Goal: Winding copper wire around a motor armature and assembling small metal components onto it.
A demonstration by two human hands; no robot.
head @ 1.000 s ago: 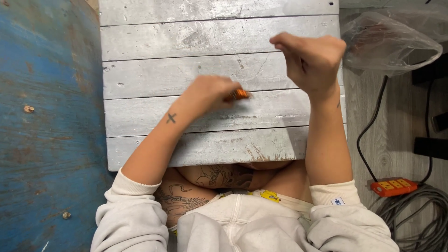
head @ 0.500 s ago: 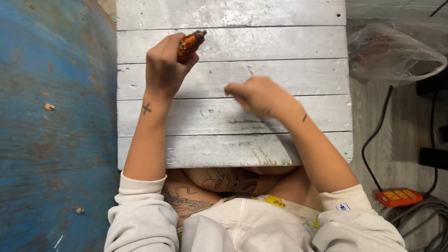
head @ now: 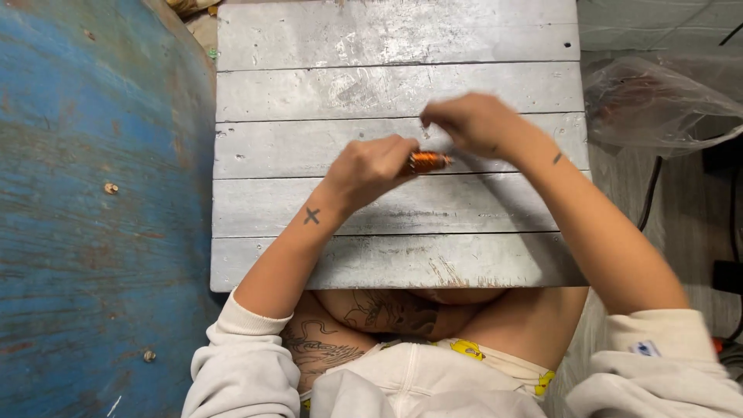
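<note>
Head view is filled mostly by the bench, five grey painted planks, its far edge cut off at the top. A blue surface lies along its left side, cropped by the frame. At the right a clear bag is seen, its contents too blurred to make out. The left hand is held over the middle plank, fingers clamped on a small copper coil, most of which is hidden in the fist. The right hand is blurred just beyond the coil; its fingers are pinched together, on what cannot be told.
</note>
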